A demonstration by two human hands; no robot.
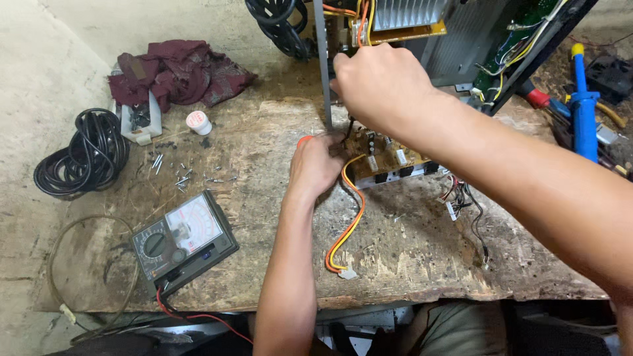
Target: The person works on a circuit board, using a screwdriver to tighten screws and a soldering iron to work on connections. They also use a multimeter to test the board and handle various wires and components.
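Reaching from below, the left hand (315, 166) is gripping an orange-handled tool at the stiff, fragile circuit board (389, 158) on the surface (264, 151), best held by edges, while the right hand (379, 82) is pinching the upright metal chassis (324, 72).

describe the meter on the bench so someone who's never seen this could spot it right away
Start at the worn wooden bench and go to its near left corner, left of the person's left hand. The analog multimeter lies there: dark case, white dial face, round selector knob, unlike the coiled black cable beyond it.

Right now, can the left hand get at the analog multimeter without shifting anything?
Probably yes. The multimeter lies face-up on the wooden board, just beside the left hand, with only loose screws nearby and nothing between.
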